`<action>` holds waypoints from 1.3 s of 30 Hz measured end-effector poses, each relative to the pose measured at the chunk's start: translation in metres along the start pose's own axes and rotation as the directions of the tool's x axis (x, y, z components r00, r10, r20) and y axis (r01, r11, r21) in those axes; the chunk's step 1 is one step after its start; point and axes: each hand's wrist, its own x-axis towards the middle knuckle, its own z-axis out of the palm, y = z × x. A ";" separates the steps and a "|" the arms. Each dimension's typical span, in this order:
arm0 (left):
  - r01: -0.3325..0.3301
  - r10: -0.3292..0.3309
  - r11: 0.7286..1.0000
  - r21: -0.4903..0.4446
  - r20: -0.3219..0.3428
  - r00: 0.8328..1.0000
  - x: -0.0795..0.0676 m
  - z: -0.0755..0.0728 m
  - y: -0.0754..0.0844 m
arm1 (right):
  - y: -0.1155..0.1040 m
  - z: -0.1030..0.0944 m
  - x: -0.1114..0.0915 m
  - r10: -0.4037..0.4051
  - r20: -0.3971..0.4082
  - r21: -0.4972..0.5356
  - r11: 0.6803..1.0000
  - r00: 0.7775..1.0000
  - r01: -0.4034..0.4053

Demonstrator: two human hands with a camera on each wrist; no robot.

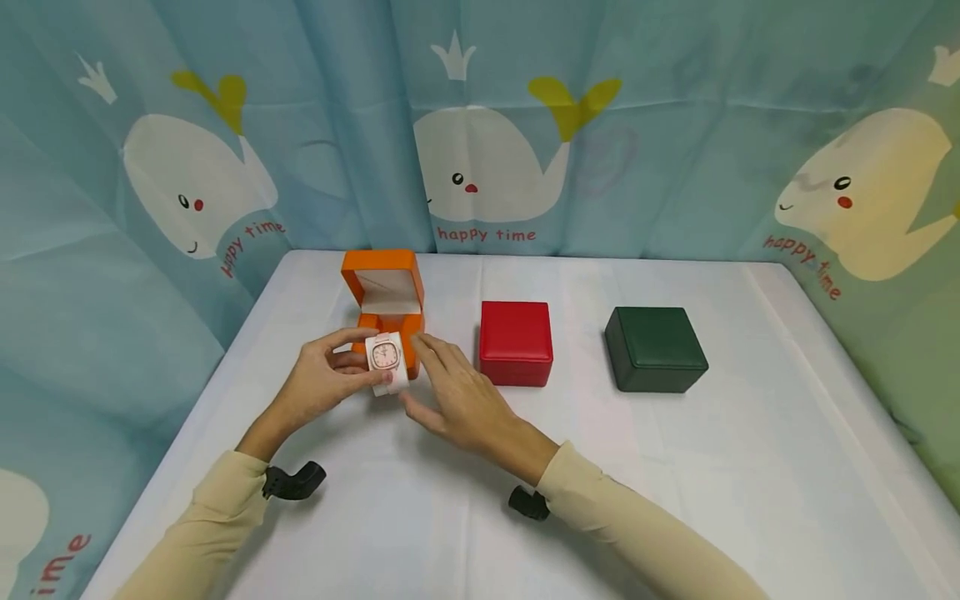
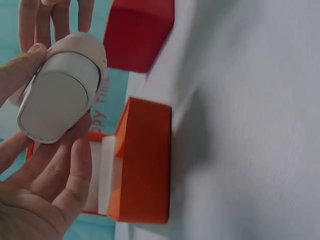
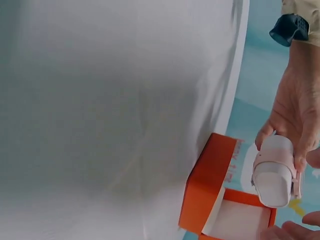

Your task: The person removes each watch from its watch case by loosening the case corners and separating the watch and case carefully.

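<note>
Left hand (image 1: 317,375): yours grips the watch and its cushion together, thumb on the near face, other fingers at the back.
Right hand (image 1: 465,402): your fingers are extended and grasp nothing, just right of the cushion; whether the thumb brushes it, you cannot tell.
White cushion (image 2: 54,106): fills the loop of the strap; it looks padded and light, so expect it to give a little if you squeeze.
Watch (image 1: 386,356): raised off the bench (image 1: 675,475) between your hands, dial up, at the near side of the orange box; likely light, with a hard, smooth case that could slip or scratch.
Best hold: pinch the cushion's left and right ends, or the pale pink strap (image 2: 84,45); keep your thumb off the dial.
Green box (image 1: 658,342): closed, far right; its walls look stiff, so grip opposite sides.
Red box (image 1: 514,333): closed, between green and orange, seemingly as rigid.
Orange box (image 1: 381,260): lid up at the far side; steady it by the base, as the hinge is probably its weak point.
</note>
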 end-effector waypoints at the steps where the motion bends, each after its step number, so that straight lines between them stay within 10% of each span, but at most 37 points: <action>1: -0.002 0.002 1.000 -0.005 0.001 1.000 -0.001 0.001 0.000 | -0.001 -0.001 -0.003 0.001 -0.002 0.014 1.000 1.000 -0.001; 24: 0.117 -0.097 0.988 -0.097 0.189 0.977 -0.031 0.035 -0.009 | 0.010 -0.005 -0.037 0.059 0.222 0.195 0.975 0.973 -0.103; 39: 0.144 -0.108 0.982 -0.119 0.264 0.959 -0.038 0.044 -0.005 | 0.014 -0.003 -0.049 0.003 0.147 0.346 0.937 0.989 -0.054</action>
